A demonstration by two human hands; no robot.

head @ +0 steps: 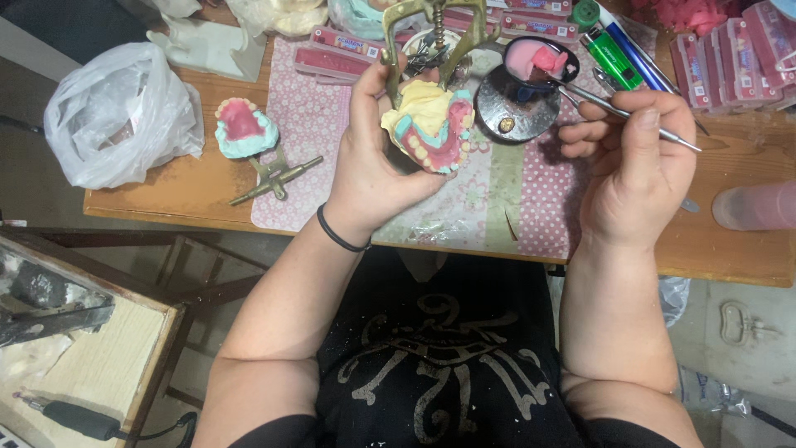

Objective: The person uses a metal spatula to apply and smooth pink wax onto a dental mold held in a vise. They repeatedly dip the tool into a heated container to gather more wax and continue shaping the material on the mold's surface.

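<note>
The wooden tabletop (746, 249) carried a pink floral-patterned mat (531, 207) with a paler striped panel down its middle, and most of the work sat on that mat. Above it, the left hand (373, 158) was curled around a yellowish plaster dental model with pink wax gums and turquoise trim (431, 124), mounted in a brass articulator frame (431, 25) and held just off the mat. The right hand (638, 158) pinched a slim metal wax instrument (597, 104), its tip reaching into a small round black dish of pink wax (539, 62) that stood on a dark round base. A second turquoise and pink denture model on a brass stand (249, 133) rested at the mat's left edge, near a crumpled white plastic bag (116, 112) on the tabletop's corner. Flat pink trays of artificial teeth (730, 58) lay along the far side, with a green lighter (609, 58) beside them. A translucent pink bottle (759, 206) lay at the right edge. Below the tabletop showed a grey floor, a wooden stool frame, and a pale wooden box (99, 357) at the left with a black corded tool (75, 417) resting on it.
</note>
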